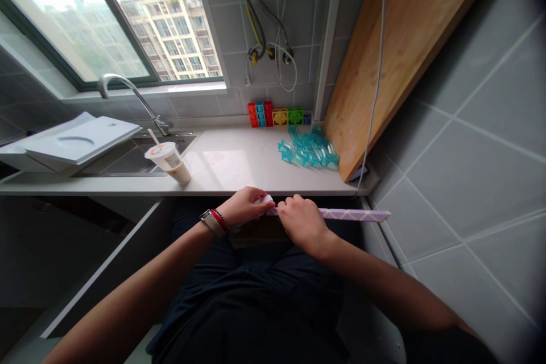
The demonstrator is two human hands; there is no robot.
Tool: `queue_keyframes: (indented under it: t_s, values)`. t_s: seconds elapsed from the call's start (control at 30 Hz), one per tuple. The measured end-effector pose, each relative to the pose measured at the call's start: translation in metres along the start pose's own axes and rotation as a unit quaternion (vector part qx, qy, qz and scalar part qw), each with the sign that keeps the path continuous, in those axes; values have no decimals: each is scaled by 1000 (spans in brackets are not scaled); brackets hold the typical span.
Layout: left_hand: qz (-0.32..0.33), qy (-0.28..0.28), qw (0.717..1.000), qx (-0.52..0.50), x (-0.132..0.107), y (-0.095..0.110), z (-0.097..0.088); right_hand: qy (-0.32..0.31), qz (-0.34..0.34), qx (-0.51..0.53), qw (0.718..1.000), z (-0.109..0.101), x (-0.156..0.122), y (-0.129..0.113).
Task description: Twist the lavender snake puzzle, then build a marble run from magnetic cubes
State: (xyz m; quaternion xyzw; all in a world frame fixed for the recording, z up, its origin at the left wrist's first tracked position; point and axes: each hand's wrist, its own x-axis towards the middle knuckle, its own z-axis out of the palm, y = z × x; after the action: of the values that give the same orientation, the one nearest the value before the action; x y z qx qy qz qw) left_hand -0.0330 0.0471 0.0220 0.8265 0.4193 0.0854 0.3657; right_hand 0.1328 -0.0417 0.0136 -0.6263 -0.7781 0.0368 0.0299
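A long, narrow lilac strip (pixel 356 215) with a pale criss-cross pattern lies level in front of my body, just below the counter's front edge. My right hand (pixel 302 220) is closed around it, and its longer part sticks out to the right. Close beside, my left hand (pixel 245 206) pinches a small white piece (pixel 265 199) at the strip's left end. Whether that piece is joined to the strip I cannot tell, because my fingers cover the spot. Only a short bit of the strip shows between the two hands.
On the counter (pixel 222 153) are a lidded drink cup (pixel 168 162) with a straw, clear-and-teal plastic pieces (pixel 307 147) and colourful blocks (pixel 279 116). A wooden board (pixel 405 51) leans at the right. White panels (pixel 85 139) lie over the sink (pixel 123 156), near the tap (pixel 132 91).
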Motion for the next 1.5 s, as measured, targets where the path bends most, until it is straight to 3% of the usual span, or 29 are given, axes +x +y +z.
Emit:
queue_keyframes:
  t_s: [0.13, 0.23, 0.3, 0.43, 0.47, 0.53, 0.6, 0.73, 0.8, 0.83, 0.93, 1.0, 1.27, 1.37, 1.5]
  values:
    - [91, 180, 970, 133, -2, 3, 2, -17, 8, 74, 997, -17, -1, 26]
    - [154, 278, 938, 140, -10, -3, 0, -38, -20, 263, 964, -27, 6, 48]
    - [199, 328, 915, 123, -16, -7, -3, -75, -52, 453, 887, -26, 12, 52]
    - [214, 414, 881, 82, -30, -8, -6, -114, -98, 724, 673, -14, 13, 24]
    - [209, 423, 878, 74, -33, -7, -6, -108, -101, 755, 639, -12, 10, 13]
    - [205, 417, 884, 56, -38, -3, -8, -82, -91, 780, 614, -9, 0, -5]
    - [225, 378, 897, 33, -41, 1, -11, -52, -80, 769, 632, -9, -8, -15]
    - [249, 327, 910, -46, -42, 3, -19, 86, -56, 667, 738, -7, -9, -10]
    - [212, 305, 912, -173, -42, 2, -21, 157, -46, 610, 775, -4, -2, -3]
    - [185, 267, 909, -260, -42, 1, -21, 179, -49, 589, 786, -2, 2, 0]
    - [100, 90, 872, -471, -45, 0, -22, 193, -98, 555, 803, 4, 11, 4]
    - [79, 33, 852, -517, -47, 3, -21, 186, -139, 546, 805, 7, 13, 3]
    - [41, 99, 838, -534, -54, 12, -20, 183, -158, 528, 814, 4, 11, 10]
    - [26, 75, 843, -532, -57, 11, -25, 191, -177, 500, 826, -3, 12, 19]
    - [28, -2, 838, -545, -60, 4, -30, 165, -223, 451, 848, -14, 13, 32]
